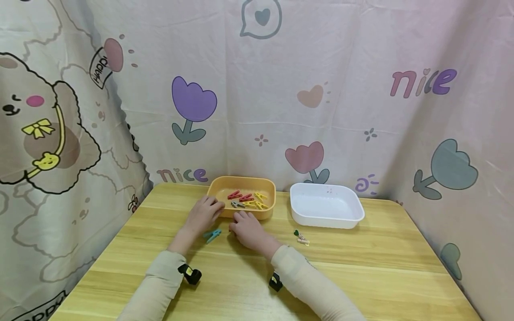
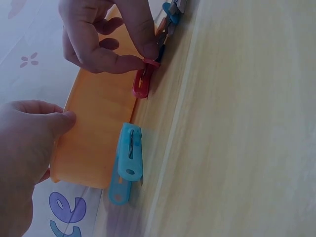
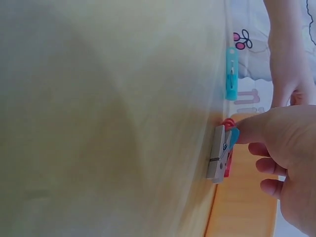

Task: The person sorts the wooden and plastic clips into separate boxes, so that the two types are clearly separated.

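Now the left hand [image 1: 204, 214] has its fingers clamped on a rectangular orange plastic tub [image 1: 241, 182]; nearby, a light-blue plastic clothespin [image 1: 213, 234] lies on the wooden worktop [image 1: 225, 276]; the right hand [image 1: 250, 229] pinches a red plastic clothespin [image 2: 140, 87] beside the tub.

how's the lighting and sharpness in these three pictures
Head view: bright, wood grain clear on the table; left wrist: dimmer and hazy, soft shadow beside the red clothespin; right wrist: also dim, broad soft shadows across the table, its grain faint.
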`<control>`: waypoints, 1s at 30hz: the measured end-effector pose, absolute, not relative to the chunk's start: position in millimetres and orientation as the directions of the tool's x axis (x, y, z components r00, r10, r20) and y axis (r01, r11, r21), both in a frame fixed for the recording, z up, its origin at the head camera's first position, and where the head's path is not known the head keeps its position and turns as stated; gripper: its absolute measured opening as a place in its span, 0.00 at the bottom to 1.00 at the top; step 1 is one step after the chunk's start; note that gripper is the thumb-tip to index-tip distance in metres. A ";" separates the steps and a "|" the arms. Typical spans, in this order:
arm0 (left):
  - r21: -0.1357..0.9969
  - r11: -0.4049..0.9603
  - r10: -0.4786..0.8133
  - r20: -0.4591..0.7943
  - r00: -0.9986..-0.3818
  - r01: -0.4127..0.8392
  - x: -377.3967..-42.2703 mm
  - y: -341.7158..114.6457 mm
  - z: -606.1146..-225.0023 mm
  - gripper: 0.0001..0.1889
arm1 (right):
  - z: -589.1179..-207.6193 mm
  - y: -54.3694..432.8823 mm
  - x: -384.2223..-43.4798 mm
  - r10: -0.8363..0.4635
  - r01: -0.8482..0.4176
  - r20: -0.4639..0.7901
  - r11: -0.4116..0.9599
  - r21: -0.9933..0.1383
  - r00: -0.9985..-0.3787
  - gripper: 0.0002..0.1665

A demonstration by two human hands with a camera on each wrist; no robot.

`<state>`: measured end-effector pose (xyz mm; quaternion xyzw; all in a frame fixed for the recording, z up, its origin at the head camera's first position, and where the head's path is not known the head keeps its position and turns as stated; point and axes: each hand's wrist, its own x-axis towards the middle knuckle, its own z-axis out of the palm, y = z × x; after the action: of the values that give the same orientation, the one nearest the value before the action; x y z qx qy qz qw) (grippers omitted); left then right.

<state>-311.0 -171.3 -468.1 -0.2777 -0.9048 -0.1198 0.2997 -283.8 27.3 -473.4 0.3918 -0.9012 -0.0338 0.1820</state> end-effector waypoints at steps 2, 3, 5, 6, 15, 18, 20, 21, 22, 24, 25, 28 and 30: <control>0.053 0.816 0.430 0.611 -0.665 0.576 -311.3 -171.1 -468.3 0.05 | -473.6 28.0 -284.1 -0.728 -0.698 0.316 0.681 0.221 -0.609 0.06; 0.055 0.815 0.429 0.613 -0.664 0.578 -311.3 -170.9 -468.3 0.05 | -473.5 28.3 -284.1 -0.732 -0.700 0.323 0.676 0.231 -0.600 0.06; 0.052 0.815 0.429 0.616 -0.661 0.577 -311.8 -170.8 -468.9 0.05 | -473.0 29.0 -284.1 -0.740 -0.704 0.331 0.667 0.245 -0.586 0.05; 0.050 0.816 0.428 0.617 -0.660 0.576 -312.0 -170.8 -469.0 0.05 | -472.8 29.1 -284.4 -0.744 -0.707 0.333 0.662 0.248 -0.580 0.05; 0.053 0.807 0.432 0.627 -0.649 0.588 -312.9 -171.6 -470.3 0.04 | -468.1 30.3 -290.1 -0.759 -0.731 0.309 0.644 0.227 -0.573 0.04; 0.041 0.808 0.433 0.635 -0.639 0.588 -312.9 -172.2 -470.9 0.04 | -463.7 32.0 -290.7 -0.769 -0.742 0.311 0.631 0.227 -0.559 0.02; 0.027 0.808 0.437 0.643 -0.629 0.589 -313.2 -172.6 -471.5 0.04 | -459.5 33.2 -290.3 -0.772 -0.746 0.302 0.627 0.225 -0.559 0.01; 0.029 0.805 0.439 0.644 -0.627 0.593 -313.2 -172.7 -471.4 0.04 | -456.8 33.9 -289.7 -0.774 -0.748 0.299 0.625 0.223 -0.558 0.01; 0.024 0.803 0.441 0.648 -0.621 0.596 -313.4 -172.9 -471.6 0.04 | -454.3 34.4 -289.2 -0.775 -0.750 0.297 0.624 0.218 -0.558 0.02; 0.019 0.802 0.444 0.651 -0.616 0.597 -313.5 -173.1 -471.9 0.04 | -449.2 35.5 -288.5 -0.773 -0.749 0.298 0.626 0.217 -0.560 0.03; 0.017 0.802 0.445 0.650 -0.616 0.597 -313.5 -173.2 -471.8 0.04 | -446.3 36.2 -288.0 -0.772 -0.750 0.301 0.627 0.213 -0.560 0.03; 0.019 0.802 0.445 0.647 -0.619 0.596 -313.7 -173.9 -472.0 0.04 | -436.6 37.9 -286.3 -0.769 -0.750 0.313 0.628 0.210 -0.557 0.06; 0.013 0.801 0.447 0.651 -0.613 0.598 -314.0 -174.4 -472.3 0.04 | -431.2 39.7 -286.2 -0.768 -0.750 0.324 0.627 0.208 -0.552 0.07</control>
<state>-314.0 -174.4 -472.3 -0.2932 -0.8907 -0.1154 0.3277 -286.2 39.7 -431.2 0.4311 -0.8807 -0.0227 0.1949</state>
